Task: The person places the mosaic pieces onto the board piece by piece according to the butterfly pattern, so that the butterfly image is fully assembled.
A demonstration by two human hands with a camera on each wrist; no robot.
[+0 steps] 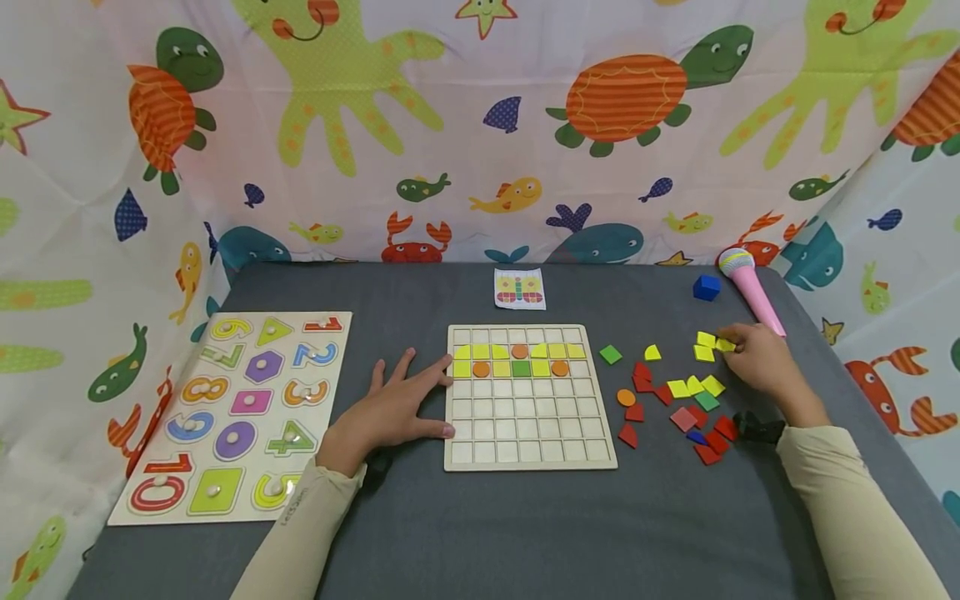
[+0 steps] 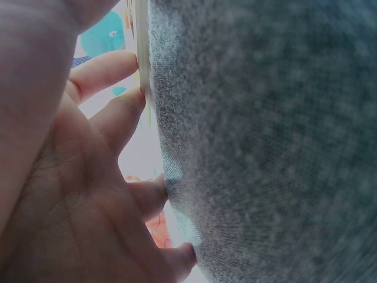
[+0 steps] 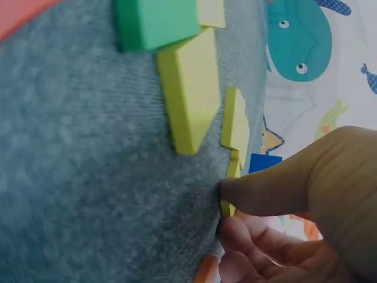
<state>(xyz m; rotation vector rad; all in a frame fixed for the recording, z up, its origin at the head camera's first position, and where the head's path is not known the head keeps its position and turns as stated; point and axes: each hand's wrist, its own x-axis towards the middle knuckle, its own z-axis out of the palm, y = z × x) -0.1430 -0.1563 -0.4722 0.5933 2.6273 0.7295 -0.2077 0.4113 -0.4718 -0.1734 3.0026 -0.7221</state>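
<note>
In the head view a wooden grid board [image 1: 531, 425] lies mid-table, its second and third rows partly filled with yellow, orange and green tiles. My left hand [image 1: 397, 404] is spread at its left edge, thumb and fingertips touching it; the left wrist view shows fingertips [image 2: 126, 112] against the board's edge [image 2: 143, 53]. Over at the right, my right hand [image 1: 765, 367] pinches a yellow tile [image 1: 724, 345] beside other yellow tiles [image 1: 703, 353]. From the right wrist, the thumb [image 3: 259, 191] presses on that yellow tile [image 3: 228, 207], low at the table surface; the fingers partly hide it.
Loose red [image 1: 707, 455], green [image 1: 611, 354], orange [image 1: 626, 397] and blue tiles lie right of the board. A picture card [image 1: 519, 289] lies behind it. A blue cube [image 1: 707, 287] and pink microphone [image 1: 753, 292] stand back right. A number puzzle board [image 1: 247, 342] lies left.
</note>
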